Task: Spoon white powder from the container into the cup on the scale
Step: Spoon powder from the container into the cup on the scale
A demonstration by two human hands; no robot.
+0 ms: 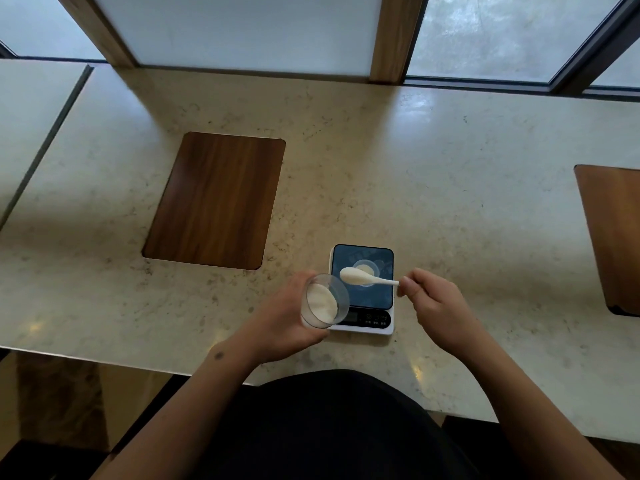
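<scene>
Left hand (284, 317): I gripped the clear round plastic container (323, 301), half full of white powder, at 9 o'clock of the scale.
Right hand (431, 303): I pinched the loaded white plastic spoon (360, 276) over the small clear cup (364, 271).
Progress: cup on the dark-topped white digital scale (363, 306) held some powder (this scoop not yet tipped).

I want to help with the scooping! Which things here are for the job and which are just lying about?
For the job:
- container of white powder, in the left hand
- spoon, in the right hand
- cup
- scale

Just lying about:
- wooden panels set in the counter
</scene>
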